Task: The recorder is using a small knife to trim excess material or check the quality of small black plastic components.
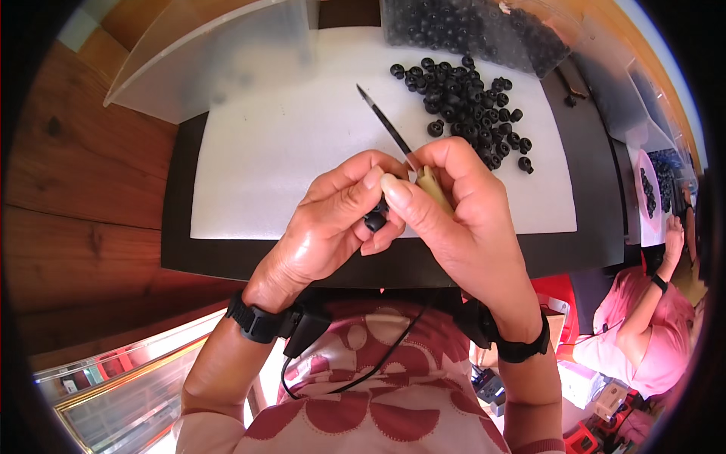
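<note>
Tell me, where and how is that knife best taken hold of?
Probably by its pale handle, coming from the lower right, as the right hand holds it: the handle slants down toward that palm, while the thin, pointed dark blade slants up and left, away from it.

Small, round, glossy black pieces point(461, 102) on a flat white sheet point(280, 159).
The slim pointed knife point(399, 145) has a dark blade and a pale yellow handle point(432, 188); the surface point(590, 204) is blackish. The pale pink cloth garment point(363, 416) carries dark red rounded shapes, the wristbands point(254, 321) are black, and the wooden boards point(76, 174) are reddish brown.
</note>
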Available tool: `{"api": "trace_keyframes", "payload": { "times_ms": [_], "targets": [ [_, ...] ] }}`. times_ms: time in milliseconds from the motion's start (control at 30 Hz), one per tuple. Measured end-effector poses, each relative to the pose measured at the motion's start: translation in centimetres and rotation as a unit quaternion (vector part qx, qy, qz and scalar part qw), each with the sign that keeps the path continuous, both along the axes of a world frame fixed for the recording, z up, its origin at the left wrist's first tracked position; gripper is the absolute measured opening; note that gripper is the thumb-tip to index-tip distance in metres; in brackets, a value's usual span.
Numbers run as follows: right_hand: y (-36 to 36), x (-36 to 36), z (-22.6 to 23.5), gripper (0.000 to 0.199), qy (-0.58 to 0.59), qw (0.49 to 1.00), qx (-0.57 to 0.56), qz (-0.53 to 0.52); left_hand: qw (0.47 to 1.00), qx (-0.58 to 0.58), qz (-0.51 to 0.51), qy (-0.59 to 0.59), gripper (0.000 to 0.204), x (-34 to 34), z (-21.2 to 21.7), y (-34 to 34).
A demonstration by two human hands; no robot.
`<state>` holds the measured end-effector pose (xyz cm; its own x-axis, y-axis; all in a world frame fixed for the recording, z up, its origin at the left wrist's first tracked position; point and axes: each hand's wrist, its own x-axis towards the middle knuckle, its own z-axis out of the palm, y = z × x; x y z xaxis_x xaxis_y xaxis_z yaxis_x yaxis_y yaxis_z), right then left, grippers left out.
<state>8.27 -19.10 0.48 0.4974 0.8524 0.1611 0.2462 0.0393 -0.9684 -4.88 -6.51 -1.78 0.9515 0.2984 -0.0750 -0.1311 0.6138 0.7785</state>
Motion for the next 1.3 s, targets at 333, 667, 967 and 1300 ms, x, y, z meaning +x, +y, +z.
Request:
{"api": "trace_keyframes", "payload": {
  "times_ms": [333, 667, 967, 1300],
  "targets": [
    [-0.4, 0.1, 0.9, 0.020, 0.071, 0.997, 0.025, 0.007, 0.990, 0.125, 0.068, -0.007, 0.042, -1.6, 3.8, 2.4],
    [-2.3, -0.6, 1.4, 0.020, 0.032, 0.999, 0.033, -0.017, 0.933, 0.198, 0.299, 0.029, 0.027, -1.7, 13.7, 15.2],
    [-2.6, 0.2, 0.9, 0.018, 0.035, 0.998, 0.035, -0.028, 0.972, 0.173, 0.158, 0.018, 0.030, -1.2, 11.1, 8.3],
    [-2.2, 0.3, 0.6, 0.017, 0.068, 0.997, 0.042, -0.014, 0.994, -0.030, -0.019, 0.102, 0.041, 0.4, 3.8, 1.4]
  ]
}}
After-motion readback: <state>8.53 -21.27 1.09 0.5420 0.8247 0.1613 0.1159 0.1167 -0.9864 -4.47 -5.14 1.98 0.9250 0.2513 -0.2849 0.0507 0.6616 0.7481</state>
